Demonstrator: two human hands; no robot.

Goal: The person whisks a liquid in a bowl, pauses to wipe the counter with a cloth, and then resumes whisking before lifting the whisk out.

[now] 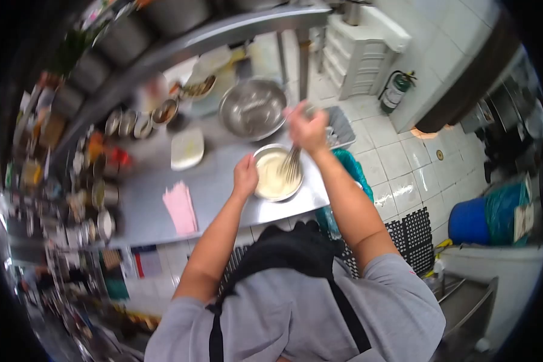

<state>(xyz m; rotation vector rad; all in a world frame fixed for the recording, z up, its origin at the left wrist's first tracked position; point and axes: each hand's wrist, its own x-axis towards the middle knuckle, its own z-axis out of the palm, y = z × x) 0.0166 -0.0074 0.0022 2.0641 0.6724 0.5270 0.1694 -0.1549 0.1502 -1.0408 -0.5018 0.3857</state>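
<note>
A metal bowl [260,192] with pale, creamy batter [271,176] stands near the front right edge of the steel table. My left hand [245,175] grips its left rim. In my right hand [308,128] is a whisk [291,164], held by the handle and tilted, its wires down in the batter. Slight blur covers the right hand. Just behind stands a larger steel bowl [252,110], with nothing I can make out inside. To the left are a white tray [187,149] and a folded pink cloth [180,208].
Small metal bowls [165,112] with food line the back of the steel table [145,205]. A metal shelf [223,39] with pots hangs above. Right of the table are a grey crate [342,128] and a green-bagged bin [347,163]. A fire extinguisher [395,92] stands by the wall.
</note>
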